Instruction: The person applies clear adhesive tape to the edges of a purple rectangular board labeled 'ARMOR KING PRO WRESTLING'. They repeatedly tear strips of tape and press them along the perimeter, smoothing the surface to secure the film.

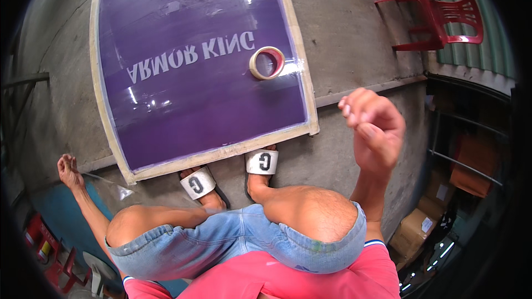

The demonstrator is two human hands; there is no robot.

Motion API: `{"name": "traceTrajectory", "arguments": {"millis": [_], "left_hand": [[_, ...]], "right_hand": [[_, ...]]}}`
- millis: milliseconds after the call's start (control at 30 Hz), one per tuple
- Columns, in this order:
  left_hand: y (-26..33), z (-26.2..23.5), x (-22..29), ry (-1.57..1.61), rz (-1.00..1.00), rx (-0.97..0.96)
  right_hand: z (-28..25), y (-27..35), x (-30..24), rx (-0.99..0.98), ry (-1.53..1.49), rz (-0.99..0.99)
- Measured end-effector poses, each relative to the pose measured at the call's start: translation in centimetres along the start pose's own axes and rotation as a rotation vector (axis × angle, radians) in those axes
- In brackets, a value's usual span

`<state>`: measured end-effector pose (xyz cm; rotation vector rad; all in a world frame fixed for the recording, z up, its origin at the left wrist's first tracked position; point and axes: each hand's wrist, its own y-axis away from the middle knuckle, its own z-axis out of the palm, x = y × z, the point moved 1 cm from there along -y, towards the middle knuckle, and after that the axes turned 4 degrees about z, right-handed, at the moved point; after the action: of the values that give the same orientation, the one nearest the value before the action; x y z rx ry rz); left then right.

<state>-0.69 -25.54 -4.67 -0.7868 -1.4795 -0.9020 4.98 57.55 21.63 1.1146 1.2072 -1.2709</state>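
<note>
Concrete floor [346, 27] bore the already-bordered purple panel [208, 113], tape roll [257, 72] atop; my left hand [70, 173] and right hand [379, 127] were half-curled, holds unclear.

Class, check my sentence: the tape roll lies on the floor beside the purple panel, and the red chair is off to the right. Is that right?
The tape roll is misplaced: the head view shows it lying on the purple panel, near its right edge. The red chair is off to the right, as stated.
</note>
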Motion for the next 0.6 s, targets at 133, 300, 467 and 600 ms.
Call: {"name": "traceTrajectory", "arguments": {"millis": [133, 300, 467, 600], "left_hand": [[-0.9, -0.3, 8.7, 0.011, 0.196, 0.052], [-2.6, 1.5, 27.0, -0.053, 0.577, -0.176], [-1.1, 4.9, 42.7, -0.167, 0.774, -0.308], [-0.9, 7.7, 47.2, -0.246, 0.812, -0.314]], "right_hand": [[4.5, 1.2, 8.3, -0.241, -0.125, 0.363], [12.5, -0.3, 16.1, -0.569, 0.053, 0.354], [21.0, -0.7, 18.9, -0.874, -0.285, 0.452], [23.9, 1.9, 19.7, -1.098, -0.350, 0.571]]}}
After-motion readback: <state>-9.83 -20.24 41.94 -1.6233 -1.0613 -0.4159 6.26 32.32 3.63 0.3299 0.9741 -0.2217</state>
